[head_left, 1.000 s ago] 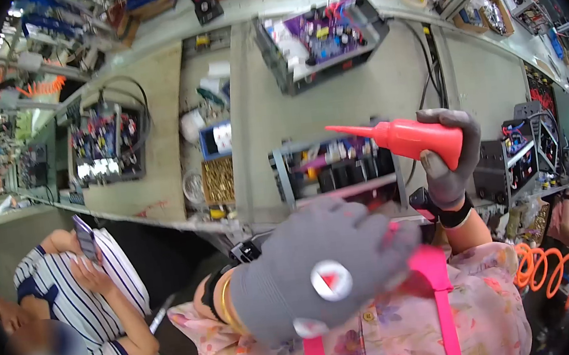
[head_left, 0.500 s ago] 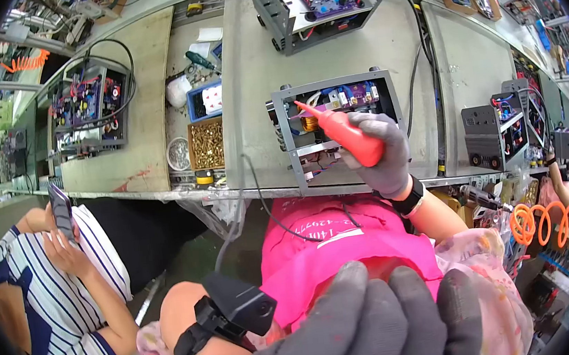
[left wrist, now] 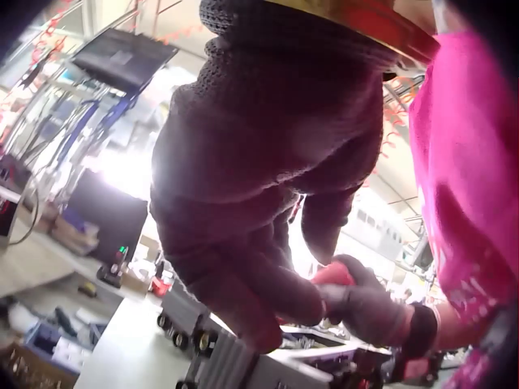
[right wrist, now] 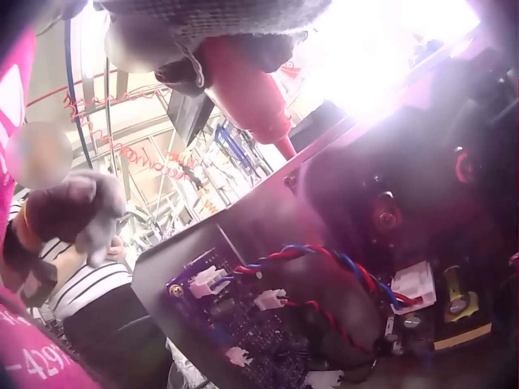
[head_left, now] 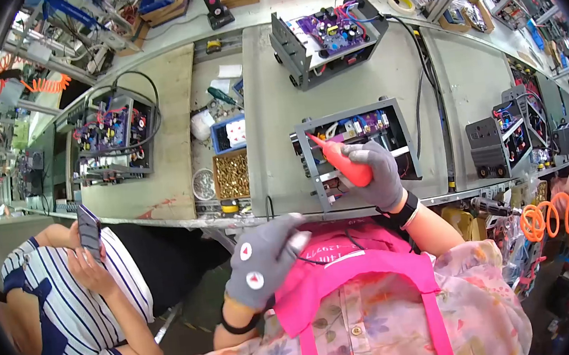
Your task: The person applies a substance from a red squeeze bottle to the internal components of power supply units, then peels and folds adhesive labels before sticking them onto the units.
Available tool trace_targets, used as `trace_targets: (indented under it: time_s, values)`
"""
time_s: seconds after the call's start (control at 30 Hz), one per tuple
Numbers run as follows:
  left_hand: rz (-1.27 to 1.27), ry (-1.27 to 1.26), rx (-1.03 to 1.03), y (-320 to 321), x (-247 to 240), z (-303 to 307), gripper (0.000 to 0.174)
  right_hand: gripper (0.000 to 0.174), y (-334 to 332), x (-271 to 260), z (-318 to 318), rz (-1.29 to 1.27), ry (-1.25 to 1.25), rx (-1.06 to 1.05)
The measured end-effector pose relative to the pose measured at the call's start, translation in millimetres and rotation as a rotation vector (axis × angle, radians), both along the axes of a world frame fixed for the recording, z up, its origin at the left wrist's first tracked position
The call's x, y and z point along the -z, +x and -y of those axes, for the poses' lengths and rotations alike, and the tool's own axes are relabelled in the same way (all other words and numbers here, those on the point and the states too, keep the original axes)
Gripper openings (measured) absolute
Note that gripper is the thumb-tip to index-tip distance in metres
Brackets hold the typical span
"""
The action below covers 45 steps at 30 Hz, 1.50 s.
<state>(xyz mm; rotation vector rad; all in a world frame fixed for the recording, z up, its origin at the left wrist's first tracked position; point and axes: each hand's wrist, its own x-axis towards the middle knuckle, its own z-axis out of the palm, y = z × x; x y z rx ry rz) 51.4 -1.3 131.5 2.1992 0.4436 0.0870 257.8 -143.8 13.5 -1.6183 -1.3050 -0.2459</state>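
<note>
My gloved right hand (head_left: 383, 174) grips a red squeeze bottle (head_left: 351, 167) with a long thin nozzle. The nozzle slants up and left, its tip over the left end of an open grey metal case (head_left: 406, 138). Inside the case are a purple circuit board (right wrist: 268, 340), twisted red and blue wires (right wrist: 345, 263) and white connectors. In the right wrist view the bottle's nozzle overlaps the case's edge. My gloved left hand (head_left: 265, 259) hovers in front of the pink apron, left of the case, fingers loosely bent and holding nothing.
Behind stands a second open case (head_left: 329, 41) with a black cable. Left of it are a box of brass screws (head_left: 232, 176), a blue bin (head_left: 222, 142) and a screwdriver (head_left: 220, 95). More cases stand far left and right. A seated person (head_left: 78, 289) holds a phone.
My left hand has come up from low in front of the apron toward the bench edge. The right hand first lowered the bottle to the case, and its nozzle stays at the left end.
</note>
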Motion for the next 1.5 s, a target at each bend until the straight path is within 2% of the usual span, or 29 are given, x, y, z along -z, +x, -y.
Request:
trace_targets:
  time_s: [0.07,0.13,0.17,0.2,0.23,0.33,0.43,0.53,0.6,0.63,0.73,0.87,0.9,0.97,1.0,1.03,1.33,1.5]
  values:
    - [-0.16,-0.142,-0.105,-11.5,40.7,-5.0,0.024,0.054,-1.0,-0.6,-0.3,-0.016,0.022,-0.005]
    - [-0.186,-0.175,-0.074,-19.2,70.3,-4.0,0.025,0.054,0.2,-2.6,0.6,-0.036,0.029,-0.003]
    - [-0.199,-0.274,-0.075,-20.6,79.5,-2.9,0.026,0.053,-0.5,-4.4,0.1,-0.051,0.028,0.002]
    - [-0.215,-0.375,-0.078,-20.7,84.1,-1.0,0.026,0.052,-1.8,-5.4,0.5,-0.068,0.026,0.004]
    - [-0.222,-0.326,-0.041,-19.4,86.3,-1.0,0.026,0.051,-2.0,-3.6,0.7,-0.096,0.037,0.009]
    - [-0.225,-0.406,-0.022,-14.2,90.5,1.1,0.025,0.051,-3.6,-5.6,2.8,-0.154,-0.01,0.027]
    - [-0.249,-0.477,-0.034,-9.2,97.1,3.2,0.025,0.048,-10.9,-1.4,9.2,-0.17,0.053,0.121]
    - [-0.172,-0.377,-0.02,-0.3,106.8,6.5,0.039,0.053,-18.0,-27.5,30.4,-0.272,0.135,0.19]
    - [-0.12,-0.316,-0.038,2.6,126.3,9.3,0.055,0.051,-25.5,-45.7,43.3,-0.387,0.237,0.241]
    - [-0.159,-0.184,0.011,3.4,139.3,6.5,0.067,0.05,-28.0,-47.2,51.1,-0.435,0.26,0.275]
    - [-0.273,-0.223,0.129,19.9,139.6,15.4,0.079,0.049,-33.4,-39.8,71.7,-0.653,0.335,0.332]
    - [-0.308,-0.252,0.135,23.0,179.4,16.2,0.089,0.045,-42.1,-26.2,93.9,-0.874,0.62,0.38]
    - [-0.274,-0.342,0.089,20.9,204.2,9.3,0.091,0.044,-47.3,-27.4,101.9,-1.059,0.671,0.387]
    - [-0.249,-0.314,0.073,26.9,216.7,5.6,0.092,0.044,-54.4,-30.3,118.6,-1.124,0.669,0.488]
    - [-0.265,-0.292,0.083,31.7,204.8,8.6,0.092,0.043,-57.3,-31.7,125.4,-1.159,0.665,0.53]
    - [-0.22,-0.256,0.1,31.5,220.9,3.7,0.091,0.043,-60.6,-32.7,130.2,-1.161,0.667,0.574]
    - [-0.278,-0.143,0.122,54.9,220.2,19.8,0.086,0.041,-66.6,-18.1,149.3,-1.241,0.843,0.567]
    - [-0.293,-0.091,0.153,56.8,219.5,22.3,0.082,0.041,-66.5,-26.7,150.8,-1.263,0.839,0.581]
